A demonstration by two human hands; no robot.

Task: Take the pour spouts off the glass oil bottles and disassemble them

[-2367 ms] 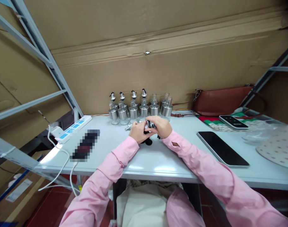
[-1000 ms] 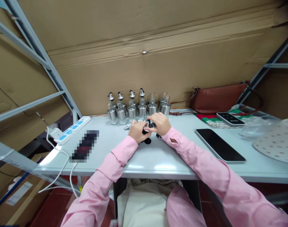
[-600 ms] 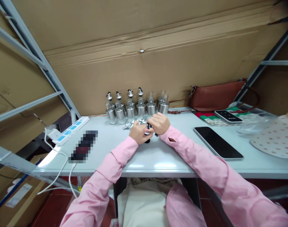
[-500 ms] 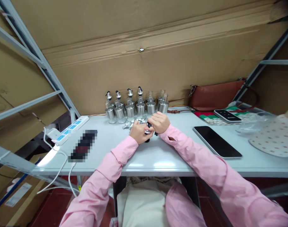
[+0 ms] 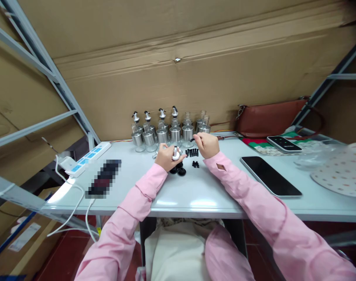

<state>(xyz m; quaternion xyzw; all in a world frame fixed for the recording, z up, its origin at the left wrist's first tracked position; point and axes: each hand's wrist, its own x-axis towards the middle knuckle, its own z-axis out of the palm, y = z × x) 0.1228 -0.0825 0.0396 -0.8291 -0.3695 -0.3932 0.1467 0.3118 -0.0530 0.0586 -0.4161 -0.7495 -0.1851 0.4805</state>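
My left hand is closed round a silver pourer spout, held low over the table. Apart from it, to the right, my right hand pinches a small black piece that sticks out past the fingertips. Several small black parts lie in a row between the hands, with a few more black pieces nearer me. Round black caps lie just below my left hand. Other silver parts are mostly hidden behind that hand.
Several glass bottles with steel sleeves stand at the back; some rear ones carry pourer spouts. A power strip and a blurred-out object are at left. At right are a large phone, a smaller device and a brown bag.
My hands were together at the spout; now my right hand has moved away up and right with a small black piece. The black parts and round caps on the table have come into view.
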